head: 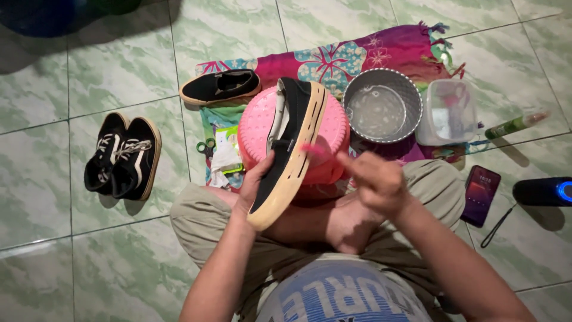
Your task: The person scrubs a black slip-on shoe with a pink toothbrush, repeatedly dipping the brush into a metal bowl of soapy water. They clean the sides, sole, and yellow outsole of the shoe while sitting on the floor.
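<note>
My left hand (255,182) grips a black slip-on shoe (290,145) with a tan rubber sole, holding it on its side over an upturned pink plastic basin (255,126). My right hand (374,180) is closed on a small pink brush (317,151) whose tip points at the shoe's sole edge; the brush is blurred. I sit cross-legged on the floor with the basin between my knees.
A matching black shoe (220,87) lies on a colourful cloth (381,49). A pair of black lace-up sneakers (122,156) sits at left. A metal bowl of water (382,105), a clear plastic container (447,111), a green bottle (513,125), a phone (480,194), a dark speaker (543,191) and scissors (206,146) lie around.
</note>
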